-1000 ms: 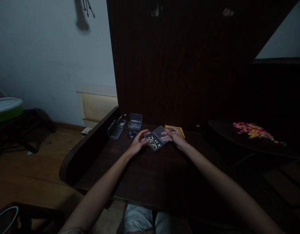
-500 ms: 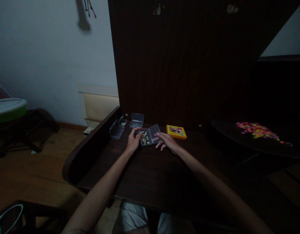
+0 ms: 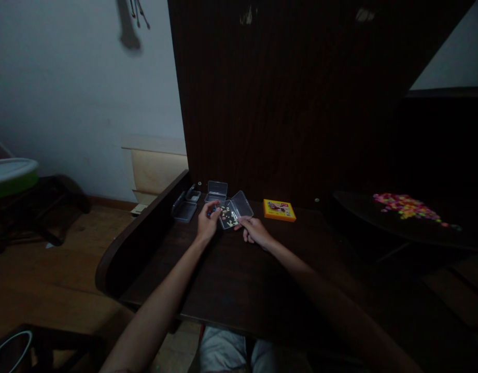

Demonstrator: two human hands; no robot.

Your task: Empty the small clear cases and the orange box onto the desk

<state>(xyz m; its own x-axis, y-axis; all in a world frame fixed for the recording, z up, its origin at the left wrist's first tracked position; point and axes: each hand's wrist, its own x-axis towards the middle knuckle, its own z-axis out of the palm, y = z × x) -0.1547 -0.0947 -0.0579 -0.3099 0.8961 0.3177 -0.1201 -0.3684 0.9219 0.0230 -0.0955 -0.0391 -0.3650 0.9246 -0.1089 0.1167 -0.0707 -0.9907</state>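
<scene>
A small clear plastic box [image 3: 234, 209] lies with its lid swung back on the dark wooden desk [image 3: 239, 280], holding several pale beads. My left hand [image 3: 206, 224] is curled at the box's left end, fingers closed over dark coloured beads that are mostly hidden. My right hand [image 3: 253, 230] pinches the box's near right corner with the fingers drawn together.
Two more clear boxes [image 3: 216, 190] [image 3: 183, 210] stand at the desk's back left. A yellow flat box [image 3: 279, 210] lies to the right. A heap of bright beads [image 3: 406, 206] sits on a dark side shelf. A tall dark panel [image 3: 285, 98] backs the desk.
The clear box has slid left and towards the back. My left hand moved from its left edge onto the coloured beads. My right hand left the yellow box and followed it.
</scene>
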